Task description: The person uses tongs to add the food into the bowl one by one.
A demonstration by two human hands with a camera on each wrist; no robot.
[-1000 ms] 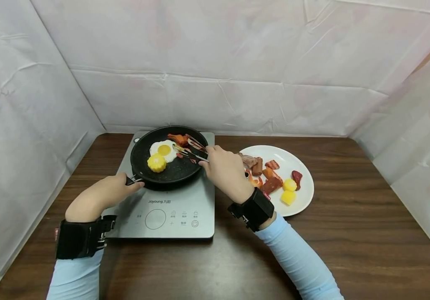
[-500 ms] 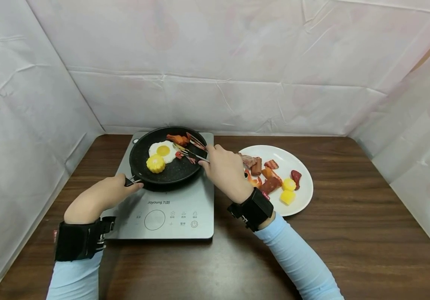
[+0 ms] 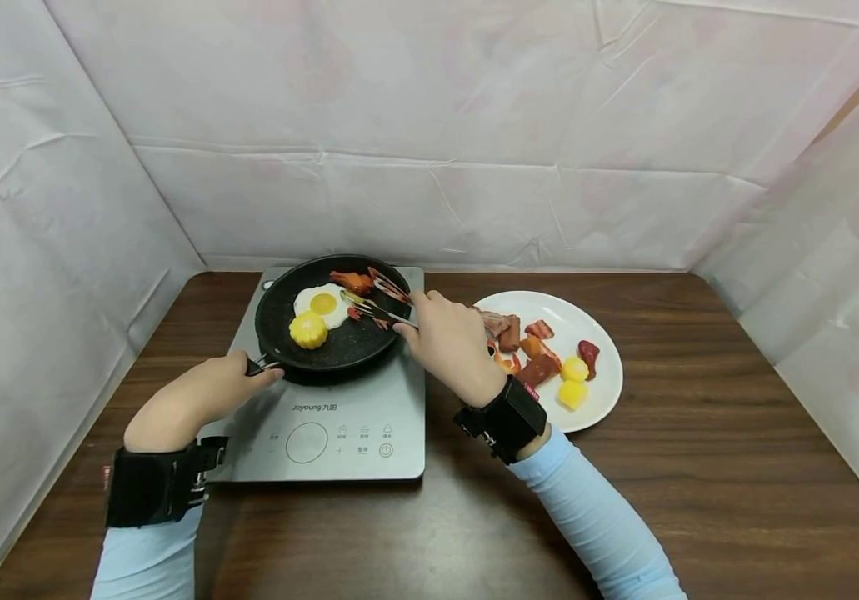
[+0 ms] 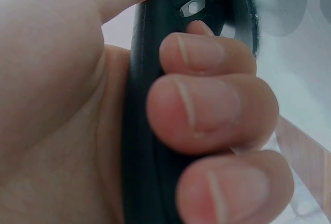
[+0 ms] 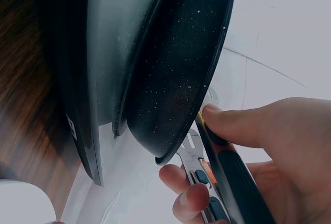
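Pan [image 3: 335,321], black, non-stick, seated on grey induction cooker [image 3: 369,408] at the left of a dark wooden table [image 3: 699,483]. Contents: fried egg [image 3: 322,303], corn piece [image 3: 308,330] just beside it, an orange-brown meat piece [image 3: 352,281] at the far rim, small red bits near the middle. Left hand [image 3: 197,396]: fingers wrapped fully round the pan handle [image 4: 150,131], steadying it. Right hand [image 3: 447,342]: closed around the grips of metal tongs [image 3: 377,302], thumb on top and fingers beneath; the tong tips reach over the pan's right rim and lie among the red bits beside the egg, though whether they pinch anything cannot be told. White plate [image 3: 601,400] to the right of the cooker, holding further meat, red and yellow pieces. Step in hand, by judgement: tending or placing a food piece inside the pan with the tongs. Next move calls for a firm squeeze of the tongs on one piece, the pan held level meanwhile.
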